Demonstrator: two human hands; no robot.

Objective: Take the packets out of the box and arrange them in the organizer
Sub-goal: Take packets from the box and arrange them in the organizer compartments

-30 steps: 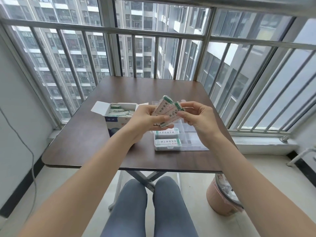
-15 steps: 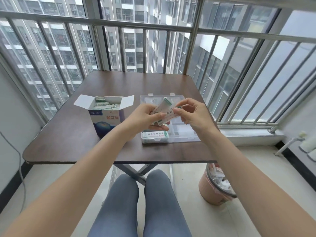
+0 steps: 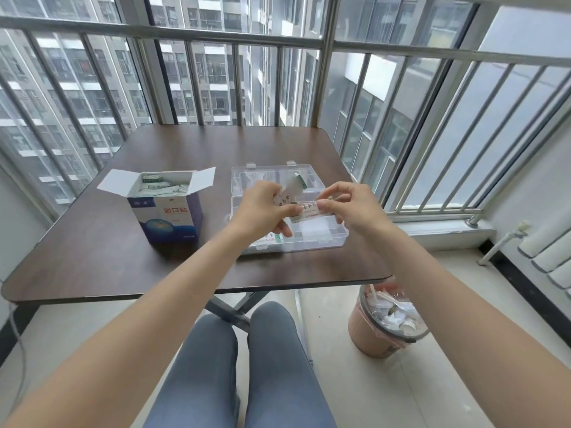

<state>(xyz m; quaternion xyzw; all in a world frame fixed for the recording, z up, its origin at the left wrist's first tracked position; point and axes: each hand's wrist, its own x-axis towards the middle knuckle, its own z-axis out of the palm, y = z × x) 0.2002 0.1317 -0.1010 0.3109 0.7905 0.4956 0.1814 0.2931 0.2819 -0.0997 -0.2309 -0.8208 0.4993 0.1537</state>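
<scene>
An open blue and white box (image 3: 168, 208) stands on the dark table, with several white and green packets (image 3: 160, 187) inside. To its right lies a clear plastic organizer (image 3: 321, 233) with its lid folded back. My left hand (image 3: 262, 210) holds a small stack of packets (image 3: 292, 188) above the organizer. Fingertips of my right hand (image 3: 349, 205) pinch one packet (image 3: 312, 213) at its right end, level over the compartments. A further packet (image 3: 273, 237) lies in the near left compartment, partly hidden by my left hand.
The brown table (image 3: 102, 261) has its front edge close to my knees. A metal railing (image 3: 309, 41) and windows run behind and to the right. On the floor at the right, just past the table corner, stands a pink waste bin (image 3: 383, 332) full of wrappers.
My right hand has drawn one packet away from the stack toward the right and lowered it over the organizer. The view has tilted, so the table sits lower and closer.
</scene>
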